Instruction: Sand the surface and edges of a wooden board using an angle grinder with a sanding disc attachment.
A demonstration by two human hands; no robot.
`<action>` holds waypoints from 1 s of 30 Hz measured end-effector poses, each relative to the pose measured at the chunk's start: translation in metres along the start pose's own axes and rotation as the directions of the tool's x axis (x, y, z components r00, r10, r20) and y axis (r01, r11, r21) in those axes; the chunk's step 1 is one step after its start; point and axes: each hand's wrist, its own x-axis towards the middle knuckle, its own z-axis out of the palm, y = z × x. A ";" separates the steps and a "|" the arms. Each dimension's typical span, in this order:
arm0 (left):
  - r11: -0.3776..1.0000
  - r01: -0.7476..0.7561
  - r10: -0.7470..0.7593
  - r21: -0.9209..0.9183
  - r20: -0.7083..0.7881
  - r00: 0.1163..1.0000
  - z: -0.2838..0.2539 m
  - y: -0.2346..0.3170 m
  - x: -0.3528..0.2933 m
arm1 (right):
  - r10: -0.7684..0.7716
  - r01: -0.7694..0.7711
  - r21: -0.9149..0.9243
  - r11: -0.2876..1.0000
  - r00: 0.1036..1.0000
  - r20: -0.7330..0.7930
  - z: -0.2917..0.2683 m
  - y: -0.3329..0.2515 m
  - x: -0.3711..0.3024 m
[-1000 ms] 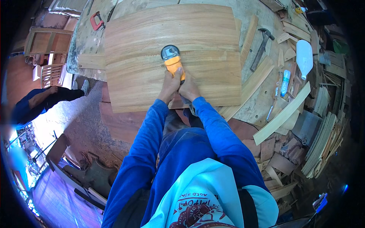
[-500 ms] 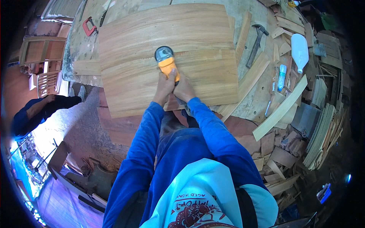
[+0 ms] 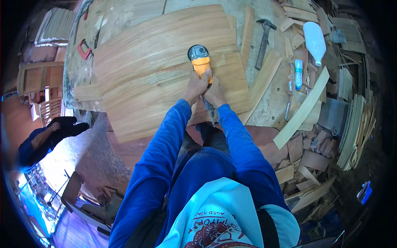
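Orange-bodied angle grinder (image 3: 200,62) sits head-down on the pale wood panels (image 3: 165,53), disc end w/ grey guard pointing away from the person, at the seam where the upper curved panel overlaps the lower one.

Left hand (image 3: 195,86) has its grip wrapped shut round the rear of the orange body; right hand (image 3: 214,94) is closed just behind it, on the tail end where the cable (image 3: 209,109) leaves. Both hands one behind the other, arms straight out in blue sleeves: prob. so the tool is steered and pressed down along one line, and the cord trails back toward the body, clear of the disc.

Panels lie flat, overlapping, and hang a bit over the near edge of the tabletop (image 3: 273,105), which lets the person stand right up against the work.

Other tools are parked off to the sides, out of the grinder's path: hammer (image 3: 263,41) to the right beside a thin wood strip (image 3: 247,31), white plastic bottle (image 3: 314,37) farther right, red clamp (image 3: 84,48) at the left edge. Offcuts and slats (image 3: 304,107) are piled right of the tabletop and on the floor.

Another person's arm in a dark sleeve (image 3: 49,136) shows lower left, well apart from the work.
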 end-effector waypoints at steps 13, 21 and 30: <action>0.977 -0.077 0.028 0.198 0.236 0.971 0.099 0.022 0.040 | 0.230 -0.178 0.359 0.916 0.967 -0.107 -0.074 0.050 0.029; 0.972 -0.080 0.022 0.220 0.256 0.967 0.109 0.010 0.027 | 0.229 -0.193 0.264 0.945 0.967 -0.111 -0.081 0.067 0.013; 0.986 -0.089 0.058 0.144 0.208 0.976 0.084 0.004 0.028 | 0.121 -0.086 0.197 0.977 0.977 -0.174 -0.057 0.053 0.012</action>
